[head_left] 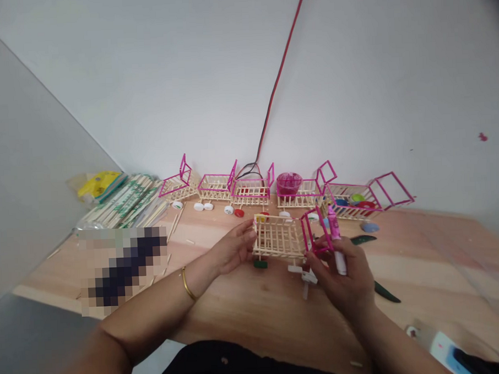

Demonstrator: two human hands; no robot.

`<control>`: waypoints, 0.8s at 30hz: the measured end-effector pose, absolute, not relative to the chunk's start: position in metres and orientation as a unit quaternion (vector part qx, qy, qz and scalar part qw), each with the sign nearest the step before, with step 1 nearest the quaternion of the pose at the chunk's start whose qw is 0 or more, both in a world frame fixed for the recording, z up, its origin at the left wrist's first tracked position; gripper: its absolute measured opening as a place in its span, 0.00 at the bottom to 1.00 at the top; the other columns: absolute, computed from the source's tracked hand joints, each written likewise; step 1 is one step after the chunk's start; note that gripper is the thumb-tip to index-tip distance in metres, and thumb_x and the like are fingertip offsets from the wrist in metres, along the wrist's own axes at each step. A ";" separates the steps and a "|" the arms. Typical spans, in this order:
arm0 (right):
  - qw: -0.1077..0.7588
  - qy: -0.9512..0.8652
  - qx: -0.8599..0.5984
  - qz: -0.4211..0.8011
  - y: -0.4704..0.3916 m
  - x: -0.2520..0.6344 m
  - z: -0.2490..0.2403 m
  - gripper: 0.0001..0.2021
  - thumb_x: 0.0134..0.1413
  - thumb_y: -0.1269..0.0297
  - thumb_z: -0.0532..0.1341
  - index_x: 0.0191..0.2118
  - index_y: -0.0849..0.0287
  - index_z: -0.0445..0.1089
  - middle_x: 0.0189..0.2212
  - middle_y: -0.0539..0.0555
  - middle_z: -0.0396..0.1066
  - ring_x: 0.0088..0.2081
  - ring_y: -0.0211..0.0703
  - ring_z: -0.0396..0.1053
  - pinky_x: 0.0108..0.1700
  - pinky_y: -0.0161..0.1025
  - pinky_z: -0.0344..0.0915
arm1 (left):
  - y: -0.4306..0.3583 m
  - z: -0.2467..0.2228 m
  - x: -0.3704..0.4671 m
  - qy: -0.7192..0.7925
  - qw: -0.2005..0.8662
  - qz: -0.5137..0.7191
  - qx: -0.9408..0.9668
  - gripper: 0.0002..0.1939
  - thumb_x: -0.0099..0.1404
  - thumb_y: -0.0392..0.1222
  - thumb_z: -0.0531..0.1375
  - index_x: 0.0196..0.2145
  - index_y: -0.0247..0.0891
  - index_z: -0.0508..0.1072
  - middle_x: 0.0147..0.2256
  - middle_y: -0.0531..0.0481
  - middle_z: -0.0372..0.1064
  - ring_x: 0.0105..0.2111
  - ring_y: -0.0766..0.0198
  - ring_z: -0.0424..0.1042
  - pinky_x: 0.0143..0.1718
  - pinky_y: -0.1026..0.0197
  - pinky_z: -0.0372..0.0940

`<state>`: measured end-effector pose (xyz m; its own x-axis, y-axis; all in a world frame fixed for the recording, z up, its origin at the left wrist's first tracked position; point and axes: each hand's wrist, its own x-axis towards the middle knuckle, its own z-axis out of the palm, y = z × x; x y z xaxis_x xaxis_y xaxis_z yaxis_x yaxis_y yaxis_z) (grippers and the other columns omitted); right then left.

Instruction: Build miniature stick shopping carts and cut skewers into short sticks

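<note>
A small cart of pale wooden sticks [279, 238] is held above the table between my hands. Its handle frame at the right end is magenta, and bottle-cap wheels, one green and one white, show beneath it. My left hand [236, 247] closes its fingers on the cart's left end. With my right hand [346, 271] I hold a pink and white marker [335, 233], upright between the fingers, while the fingertips touch the cart's right end by the magenta frame.
Several finished-looking carts with magenta rims [250, 192] line the wall. A pink cup [289, 184] sits on one. Wrapped stick bundles [124, 201] lie left, green scissor-like handles [387, 292] right, and a phone-like object [447, 352] at lower right.
</note>
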<state>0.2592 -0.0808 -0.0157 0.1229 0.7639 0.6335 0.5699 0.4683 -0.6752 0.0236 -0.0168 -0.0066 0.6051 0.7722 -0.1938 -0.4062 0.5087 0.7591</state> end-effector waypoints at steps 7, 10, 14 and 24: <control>0.530 -0.679 -0.502 0.074 -0.083 0.256 -0.004 0.07 0.50 0.65 0.65 0.35 0.56 0.67 0.31 0.52 0.70 0.30 0.42 0.70 0.31 0.42 0.70 | -0.018 -0.004 0.025 0.228 0.855 0.323 0.335 0.32 0.55 0.53 0.66 0.53 0.37 0.66 0.48 0.38 0.70 0.43 0.54 0.72 0.38 0.56 0.69; 0.525 -0.701 -0.481 0.036 -0.083 0.254 0.002 0.07 0.50 0.67 0.65 0.34 0.56 0.66 0.30 0.51 0.70 0.31 0.42 0.70 0.32 0.40 0.69 | -0.019 -0.004 0.026 0.234 0.850 0.336 0.330 0.28 0.55 0.50 0.67 0.49 0.33 0.69 0.45 0.37 0.72 0.41 0.55 0.73 0.38 0.57 0.68; 0.514 -0.718 -0.468 0.030 -0.082 0.255 0.004 0.12 0.48 0.61 0.68 0.37 0.55 0.67 0.31 0.52 0.71 0.33 0.44 0.71 0.32 0.41 0.69 | -0.018 -0.002 0.026 0.232 0.840 0.365 0.328 0.26 0.54 0.46 0.68 0.48 0.30 0.71 0.44 0.36 0.73 0.41 0.55 0.74 0.41 0.57 0.67; 0.569 -0.645 -0.505 0.068 -0.085 0.260 -0.003 0.12 0.57 0.67 0.60 0.47 0.55 0.65 0.36 0.52 0.70 0.35 0.41 0.71 0.40 0.43 0.68 | -0.013 -0.002 0.023 0.215 0.807 0.437 0.333 0.27 0.53 0.46 0.68 0.49 0.33 0.71 0.47 0.38 0.72 0.45 0.53 0.73 0.44 0.56 0.67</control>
